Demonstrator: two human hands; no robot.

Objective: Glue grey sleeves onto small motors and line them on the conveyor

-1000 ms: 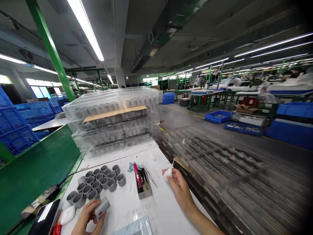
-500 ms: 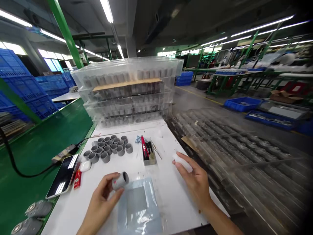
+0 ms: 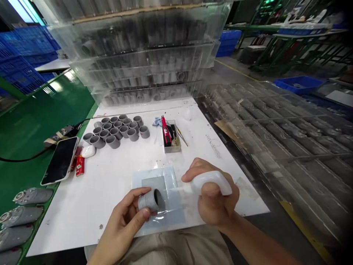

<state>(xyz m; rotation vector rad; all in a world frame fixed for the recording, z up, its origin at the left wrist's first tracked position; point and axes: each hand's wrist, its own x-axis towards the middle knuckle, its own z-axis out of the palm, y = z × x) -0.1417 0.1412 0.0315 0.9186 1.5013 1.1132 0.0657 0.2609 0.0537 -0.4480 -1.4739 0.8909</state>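
My left hand (image 3: pixel 125 217) is closed around a grey cylindrical sleeve (image 3: pixel 146 201), tilted on its side with its dark open end facing right. In my right hand (image 3: pixel 216 198) is a white squeeze bottle (image 3: pixel 212 180), its blurred thin nozzle pointing left toward the sleeve's open end. Whether the tip touches the sleeve I cannot tell. Beneath both lies a pale blue plastic-covered pad (image 3: pixel 173 217). Farther up the white table (image 3: pixel 91 206) stand several more grey sleeves (image 3: pixel 113 141) in a cluster, open ends up.
A small tool box (image 3: pixel 173 148) holds a red-handled tool (image 3: pixel 166 130). Left are a phone (image 3: pixel 60 161), a red packet (image 3: pixel 80 165) and grey metal parts (image 3: pixel 33 195). Stacked clear bins (image 3: pixel 149 55) rise behind. Divided clear trays (image 3: pixel 278 136) sit right of the table.
My view has tipped downward. The left hand has brought its sleeve from beside the cluster to above the blue pad. My right hand has come inward, turning the bottle's nozzle toward the sleeve.
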